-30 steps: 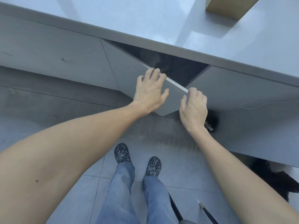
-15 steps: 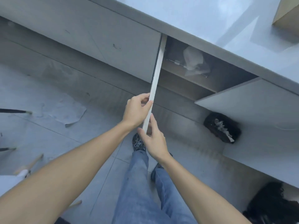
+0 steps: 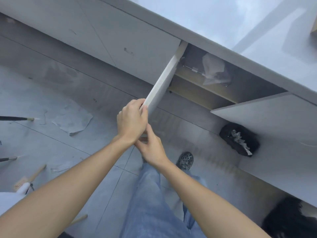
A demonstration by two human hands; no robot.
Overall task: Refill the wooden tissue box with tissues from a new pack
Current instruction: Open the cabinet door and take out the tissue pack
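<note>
two hands are on one cabinet door: the left hand [image 3: 131,119] has its fingers curled round the free end of the left door [image 3: 160,85], seen edge-on, and the right hand [image 3: 151,148] sits just beneath it, thumb up against the door's lower corner; its other fingers are hidden behind the left hand, so i cannot tell how they lie. a second door [image 3: 267,115] stands swung open on the right. between the two doors the open cabinet [image 3: 240,86] shows one shelf with one crumpled whitish plastic pack [image 3: 213,69] lying on it, far side from the hands; whether it holds tissues i cannot tell. at the far right edge of the grey countertop [image 3: 223,19] one sliver of pale wood shows, the wooden tissue box [image 3: 314,26], well apart from both hands.

on the floor: one torn sheet of paper [image 3: 72,117] at left, one dark bag with something white in it [image 3: 240,140] under the right door, and one patterned shoe [image 3: 185,159] in view above the jeans [image 3: 151,203].

against half a second ago, the grip is the same, the left hand on the door edge and the right below it, but the door has swung a little wider, so a strip of its face now shows, and more of the shelf and pack is open to view. a second ago both hands lay flat on a barely opened door.
</note>
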